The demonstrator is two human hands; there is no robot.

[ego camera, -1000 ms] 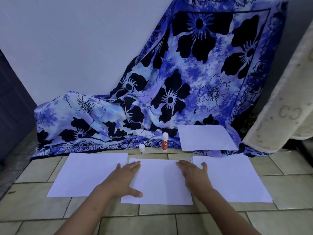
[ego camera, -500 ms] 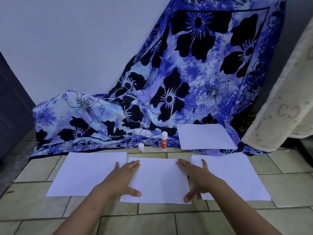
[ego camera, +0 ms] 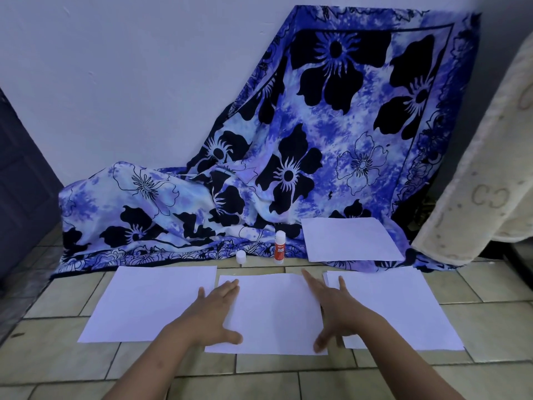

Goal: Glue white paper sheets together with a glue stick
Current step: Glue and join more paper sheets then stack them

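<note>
1. Three sheets lie side by side on the floor (ego camera: 288, 368): left sheet (ego camera: 150, 301), middle sheet (ego camera: 274, 313), right sheet (ego camera: 403, 307).
2. The glue stick (ego camera: 279, 247) stands upright behind the middle sheet; the cap (ego camera: 241, 257) stands to its left, apart.
3. The cloth (ego camera: 288, 168) lies behind these, draped from wall (ego camera: 144, 82) to floor.
4. A far sheet (ego camera: 349, 239) lies on the cloth, right of the glue stick.

Both hands — left hand (ego camera: 215, 311), right hand (ego camera: 331, 308) — press flat on the middle sheet (ego camera: 274, 313).
</note>
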